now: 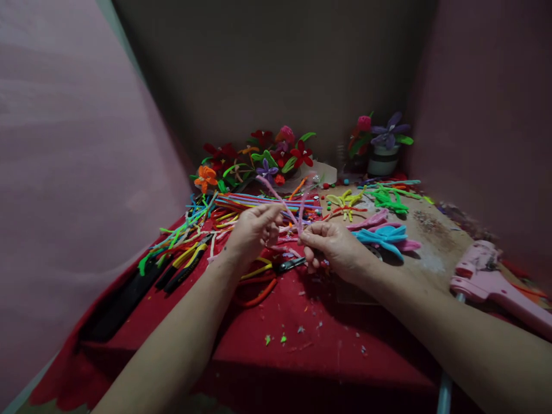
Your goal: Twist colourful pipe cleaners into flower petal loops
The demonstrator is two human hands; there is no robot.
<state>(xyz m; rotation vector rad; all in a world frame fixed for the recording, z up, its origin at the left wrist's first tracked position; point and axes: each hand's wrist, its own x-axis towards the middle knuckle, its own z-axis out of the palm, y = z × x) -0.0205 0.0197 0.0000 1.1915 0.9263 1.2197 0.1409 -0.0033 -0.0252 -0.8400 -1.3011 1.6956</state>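
Note:
A fuzzy pink pipe cleaner (pixel 292 215) is bent into a V, its two arms pointing up. Where the arms meet, my right hand (pixel 334 244) pinches it between thumb and fingers. The fingertips of my left hand (pixel 257 229) are closed at the left arm of the V, the other fingers curled in. Below the hands lies a cutting tool (pixel 291 265) with a dark metal head, partly covered by my right hand. Beside my right hand rests a blue pipe-cleaner flower (pixel 383 237) on pink petals (pixel 409 246).
Loose pipe cleaners (pixel 259 200) and yellow-black pliers (pixel 185 261) lie left. Pipe-cleaner flowers (pixel 267 155) line the back, beside a potted one (pixel 383 160). A brown board (pixel 435 230) holds yellow and green pieces. A pink glue gun (pixel 487 282) sits right. Scraps dot the red cloth (pixel 328 339).

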